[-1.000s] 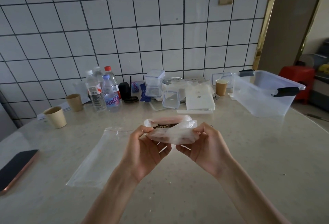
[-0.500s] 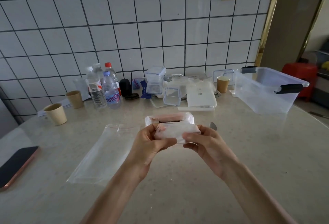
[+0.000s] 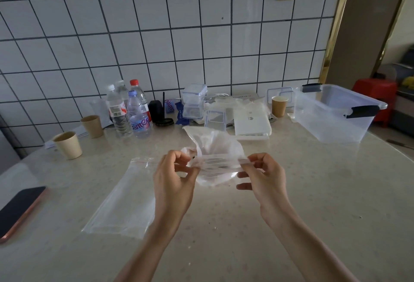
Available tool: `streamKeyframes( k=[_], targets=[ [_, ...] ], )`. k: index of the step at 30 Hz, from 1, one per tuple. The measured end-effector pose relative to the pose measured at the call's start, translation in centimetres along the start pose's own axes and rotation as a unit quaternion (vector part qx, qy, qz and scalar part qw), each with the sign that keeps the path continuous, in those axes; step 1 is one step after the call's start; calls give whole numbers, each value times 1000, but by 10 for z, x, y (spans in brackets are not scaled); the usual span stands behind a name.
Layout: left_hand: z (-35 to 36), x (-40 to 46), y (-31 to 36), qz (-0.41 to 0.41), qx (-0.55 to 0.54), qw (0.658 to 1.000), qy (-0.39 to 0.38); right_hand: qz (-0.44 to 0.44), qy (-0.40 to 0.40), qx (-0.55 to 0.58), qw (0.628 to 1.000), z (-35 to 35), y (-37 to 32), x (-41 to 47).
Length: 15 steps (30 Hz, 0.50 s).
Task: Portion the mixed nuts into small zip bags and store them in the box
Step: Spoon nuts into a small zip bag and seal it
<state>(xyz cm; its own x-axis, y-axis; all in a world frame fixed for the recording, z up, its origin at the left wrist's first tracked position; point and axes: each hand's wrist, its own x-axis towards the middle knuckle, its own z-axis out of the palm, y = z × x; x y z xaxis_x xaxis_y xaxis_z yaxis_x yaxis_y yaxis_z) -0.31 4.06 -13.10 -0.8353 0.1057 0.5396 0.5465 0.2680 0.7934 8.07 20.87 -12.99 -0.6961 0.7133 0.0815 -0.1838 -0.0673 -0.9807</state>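
Note:
Both hands hold a bundle of small clear zip bags (image 3: 216,158) above the middle of the table. My left hand (image 3: 173,180) pinches its left end and my right hand (image 3: 262,177) pinches its right end, stretching the plastic between them. One flap stands up toward the far side. No nuts show in it now. A larger clear zip bag (image 3: 122,201) with a red strip lies flat on the table to the left of my left forearm. The clear storage box (image 3: 331,113) with dark handles stands open at the far right.
A dark phone (image 3: 19,209) lies near the left edge. Two paper cups (image 3: 68,145) and several water bottles (image 3: 132,111) stand at the back left. Small clear containers (image 3: 193,103), a white device (image 3: 252,122) and another cup (image 3: 279,106) crowd the back by the tiled wall.
The folded bundle that my hands held close together has been pulled open sideways. My hands have moved apart and a flap of plastic has lifted up. The dark strip inside no longer shows.

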Motion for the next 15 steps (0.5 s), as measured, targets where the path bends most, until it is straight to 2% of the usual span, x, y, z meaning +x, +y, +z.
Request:
streamKeyframes(
  k=[2, 4, 7, 10, 15],
  targets=[
    [-1, 0, -2, -41, -15, 999, -17, 0, 10, -7, 1000, 0, 1, -1],
    [0, -1, -3, -119, -94, 988, -40, 12, 21, 2, 1000, 0, 3, -2],
    [0, -5, 1, -234, -235, 942, -57, 44, 15, 43, 998, -2, 6, -2],
    [2, -8, 0, -271, -287, 916, -66, 69, -3, 68, 995, -3, 8, -4],
    [-3, -8, -1, -319, -365, 863, -142, 147, -52, 122, 980, -10, 9, -1]
  ],
)
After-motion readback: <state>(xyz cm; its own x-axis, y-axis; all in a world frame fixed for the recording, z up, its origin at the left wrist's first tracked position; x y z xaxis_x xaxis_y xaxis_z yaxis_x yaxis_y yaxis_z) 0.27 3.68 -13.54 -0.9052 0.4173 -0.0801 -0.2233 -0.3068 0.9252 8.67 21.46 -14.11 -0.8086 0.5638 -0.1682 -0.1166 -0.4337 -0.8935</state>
